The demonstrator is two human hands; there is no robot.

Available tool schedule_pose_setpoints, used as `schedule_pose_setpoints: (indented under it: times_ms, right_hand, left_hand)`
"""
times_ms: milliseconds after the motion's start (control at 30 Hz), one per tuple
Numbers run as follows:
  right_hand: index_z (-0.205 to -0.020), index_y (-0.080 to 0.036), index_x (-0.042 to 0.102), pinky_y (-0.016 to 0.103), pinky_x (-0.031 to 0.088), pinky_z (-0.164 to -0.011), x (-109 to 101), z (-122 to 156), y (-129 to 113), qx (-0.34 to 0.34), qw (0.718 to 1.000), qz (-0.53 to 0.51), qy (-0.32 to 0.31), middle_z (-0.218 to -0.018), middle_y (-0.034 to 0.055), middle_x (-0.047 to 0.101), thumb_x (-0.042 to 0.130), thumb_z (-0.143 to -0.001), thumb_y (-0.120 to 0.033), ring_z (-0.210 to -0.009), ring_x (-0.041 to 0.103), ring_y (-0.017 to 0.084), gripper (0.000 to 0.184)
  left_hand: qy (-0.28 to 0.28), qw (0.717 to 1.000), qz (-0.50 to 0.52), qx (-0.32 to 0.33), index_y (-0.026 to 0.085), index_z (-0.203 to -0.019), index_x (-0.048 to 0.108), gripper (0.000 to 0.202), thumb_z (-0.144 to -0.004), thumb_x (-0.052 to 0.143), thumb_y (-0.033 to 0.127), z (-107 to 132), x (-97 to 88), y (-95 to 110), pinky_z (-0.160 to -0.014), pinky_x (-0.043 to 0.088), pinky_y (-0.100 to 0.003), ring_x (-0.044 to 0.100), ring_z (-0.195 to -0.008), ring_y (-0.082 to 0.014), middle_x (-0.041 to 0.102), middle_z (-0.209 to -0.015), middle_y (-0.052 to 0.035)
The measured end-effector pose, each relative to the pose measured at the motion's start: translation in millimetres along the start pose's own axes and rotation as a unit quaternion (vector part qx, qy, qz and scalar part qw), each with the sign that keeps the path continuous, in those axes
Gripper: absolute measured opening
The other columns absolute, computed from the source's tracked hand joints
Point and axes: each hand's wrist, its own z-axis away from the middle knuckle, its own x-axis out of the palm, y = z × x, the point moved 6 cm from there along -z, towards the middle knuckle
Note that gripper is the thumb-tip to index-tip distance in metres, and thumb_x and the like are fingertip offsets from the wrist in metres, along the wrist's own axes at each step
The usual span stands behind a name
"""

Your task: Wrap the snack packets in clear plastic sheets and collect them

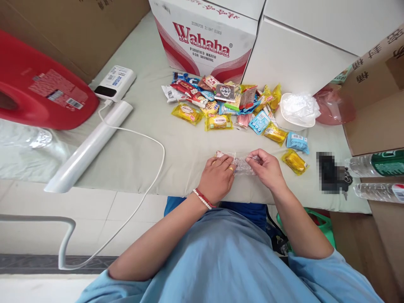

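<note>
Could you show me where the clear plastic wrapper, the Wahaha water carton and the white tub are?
Clear plastic wrapper [242, 166]: head view, on its crinkled middle.
Wahaha water carton [205, 44]: head view, on its printed front panel.
White tub [294, 122]: head view, on its front wall.

Looks to be a clear plastic bag [243, 166], crinkled and shiny; lies lengthwise from left to right, slightly below and right of the frame's centre; shows reddish marks at its partly covered left end.
</note>
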Motion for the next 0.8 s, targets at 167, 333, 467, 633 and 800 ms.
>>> schedule_pose_setpoints:
  times_ms: [167, 333, 467, 633, 800]
  right_hand:
    - [-0.107, -0.021, 0.071, 0.03, 0.056, -0.076, 47, -13, -29, -0.088, 0.992, -0.043, -0.074, -0.102, 0.0056, 0.072, 0.058, -0.094, -0.034, -0.084, 0.068, 0.017, 0.023]
    - [-0.11, -0.021, 0.072, 0.03, 0.054, -0.081, 59, -17, -22, -0.124, 0.99, 0.028, -0.058, -0.103, 0.0055, 0.07, 0.052, -0.093, -0.022, -0.087, 0.066, 0.017, 0.026]
    - [-0.112, -0.02, 0.072, 0.032, 0.054, -0.082, 57, -16, -15, -0.121, 0.99, 0.019, -0.062, -0.105, 0.0065, 0.07, 0.052, -0.095, -0.025, -0.089, 0.067, 0.019, 0.026]
    - [-0.113, -0.02, 0.071, 0.03, 0.054, -0.072, 58, -15, -12, -0.095, 0.993, -0.018, -0.067, -0.11, 0.0074, 0.069, 0.053, -0.095, -0.028, -0.08, 0.066, 0.017, 0.027]
    - [-0.111, -0.021, 0.071, 0.03, 0.054, -0.074, 58, -14, -13, -0.084, 0.993, -0.04, -0.068, -0.105, 0.0061, 0.07, 0.058, -0.093, -0.033, -0.082, 0.066, 0.017, 0.025]
  left_hand:
    - [0.015, 0.966, 0.254, -0.043, 0.021, -0.1, 0.076, 0.03, -0.085, 0.051, 0.017, 1, -4.2, -26, -0.121, 0.042, -0.051, 0.06, -0.139, -0.029, 0.078, -0.125, -0.0094]
    - [0.218, 0.845, 0.439, -0.214, 0.021, -0.09, 0.072, 0.023, -0.077, 0.053, 0.021, 20, -19.2, -89, -0.102, 0.055, -0.042, 0.069, -0.117, -0.0261, 0.077, -0.109, -0.0067]
    - [0.177, 0.908, 0.277, -0.259, 0.02, -0.096, 0.074, 0.024, -0.075, 0.065, 0.024, 29, -15.1, -93, -0.08, 0.053, -0.035, 0.06, -0.079, -0.018, 0.067, -0.09, -0.0029]
    - [0.174, 0.949, 0.235, -0.119, 0.021, -0.123, 0.069, 0.05, -0.076, 0.057, 0.014, 40, -18.5, -68, -0.076, 0.052, -0.032, 0.057, -0.084, -0.0172, 0.061, -0.105, -0.0057]
    - [0.168, 0.967, 0.186, -0.038, 0.024, -0.106, 0.076, 0.021, -0.091, 0.063, 0.025, 44, -23.2, -55, -0.084, 0.051, -0.037, 0.06, -0.091, -0.0203, 0.067, -0.098, -0.0061]
